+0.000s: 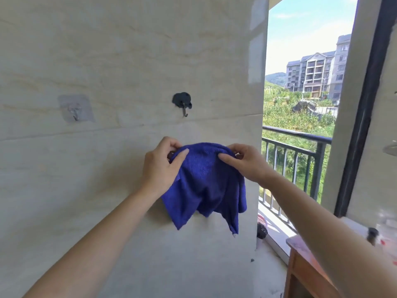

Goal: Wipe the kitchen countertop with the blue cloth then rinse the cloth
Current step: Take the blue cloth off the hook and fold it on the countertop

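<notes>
Home: tiled wall (129, 50), balcony railing (296, 145)

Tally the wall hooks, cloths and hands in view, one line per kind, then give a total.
Wall hooks: 2, a clear-backed metal hook and a black-backed metal hook
Cloths: 1, the blue terry cloth
Hands: 2, the left hand and the right hand, both pinching the cloth's top edge
Total: 5

One camera sits on the person's head. It looks straight ahead at a pale wall (107, 61), which is close. The left hand (160, 166) and right hand (249, 162), on arms from 7 and 5 o'clock, hold the blue cloth (206, 181) in the middle. A balcony railing (296, 147) shows at 3 o'clock.
</notes>
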